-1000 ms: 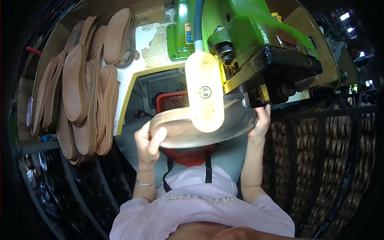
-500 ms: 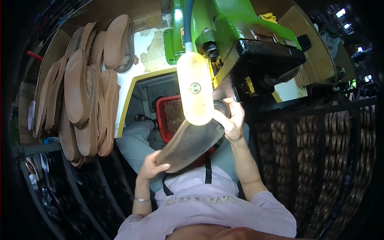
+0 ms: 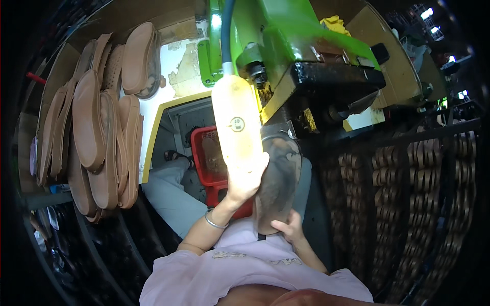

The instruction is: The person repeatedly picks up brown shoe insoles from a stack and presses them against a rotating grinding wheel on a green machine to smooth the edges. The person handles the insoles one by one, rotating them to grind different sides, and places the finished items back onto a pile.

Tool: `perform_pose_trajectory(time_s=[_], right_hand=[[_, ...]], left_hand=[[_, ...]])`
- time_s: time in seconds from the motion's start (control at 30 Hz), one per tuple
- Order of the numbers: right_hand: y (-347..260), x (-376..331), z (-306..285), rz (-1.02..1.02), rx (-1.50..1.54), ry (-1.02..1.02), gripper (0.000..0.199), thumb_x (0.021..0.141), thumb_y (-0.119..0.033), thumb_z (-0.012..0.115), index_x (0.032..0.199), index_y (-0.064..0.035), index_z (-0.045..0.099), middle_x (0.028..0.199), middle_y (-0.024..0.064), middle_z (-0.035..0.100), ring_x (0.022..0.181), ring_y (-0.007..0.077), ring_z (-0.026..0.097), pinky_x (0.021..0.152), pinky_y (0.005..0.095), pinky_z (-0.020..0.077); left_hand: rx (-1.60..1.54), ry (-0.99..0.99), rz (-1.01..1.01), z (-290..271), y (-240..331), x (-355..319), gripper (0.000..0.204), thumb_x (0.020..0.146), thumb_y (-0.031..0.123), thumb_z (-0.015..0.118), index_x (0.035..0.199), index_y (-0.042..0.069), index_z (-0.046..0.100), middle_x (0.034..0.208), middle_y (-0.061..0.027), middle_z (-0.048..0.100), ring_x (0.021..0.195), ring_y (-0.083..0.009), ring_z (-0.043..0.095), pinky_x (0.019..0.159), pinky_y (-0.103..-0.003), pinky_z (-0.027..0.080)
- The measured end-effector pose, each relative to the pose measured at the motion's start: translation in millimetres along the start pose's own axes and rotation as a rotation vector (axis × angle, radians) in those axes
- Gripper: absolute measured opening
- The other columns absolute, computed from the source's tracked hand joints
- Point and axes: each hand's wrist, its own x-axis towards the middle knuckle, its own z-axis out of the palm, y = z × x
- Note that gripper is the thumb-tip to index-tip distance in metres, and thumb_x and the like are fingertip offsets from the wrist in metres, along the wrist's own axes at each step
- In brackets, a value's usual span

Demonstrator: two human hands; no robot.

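A dark, scuffed shoe sole stretches from my lap up to the black working part of a green machine. My right hand grips its near end, thumb on top and fingers underneath. Along the sole's left edge is my left hand, a bangle on its wrist. Its thumb side is against the sole; the other fingers are lost behind a glowing oval lamp, so their grip does not show. The sole's far tip is close by the machine's metal parts.
Brown soles lie stacked in a cardboard box at the left. A red basket stands beneath the yellow-edged table cutout. Racks with rows of soles fill the right side. A yellow cloth sits behind the machine.
The sole has swung from slanting to nearly lengthwise. My right hand moved from its far end to its near end; my left hand went from the near end up to the left edge.
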Motion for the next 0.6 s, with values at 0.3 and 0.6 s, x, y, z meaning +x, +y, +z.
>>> perform_pose_trajectory(time_s=[0.3,0.6], right_hand=[[-68.9,24.2,-46.9,-0.298,0.151,0.471,0.05,0.068,-0.007,0.071,0.113,0.0024,0.05,0.102,0.0114,0.059,0.095,0.019,0.058,0.086,0.0314,0.0469],[-151.2,122.5,-48.1,-0.476,0.113,0.326,0.036,0.075,-0.003,0.071,0.107,0.0024,0.055,0.099,0.0089,0.062,0.092,0.0165,0.059,0.085,0.0281,0.0462]], left_hand=[[-0.032,0.074,-0.073,-18.2,8.4,-11.1,0.038,0.085,-0.002,0.062,0.121,-0.006,0.051,0.102,-0.0079,0.063,0.085,-0.0086,0.058,0.074,-0.02,0.046],[-0.177,0.165,-0.079,-36.4,44.2,0.6,0.028,0.08,0.0,0.068,0.107,-0.007,0.062,0.099,-0.0102,0.067,0.091,-0.0137,0.063,0.084,-0.026,0.048]])
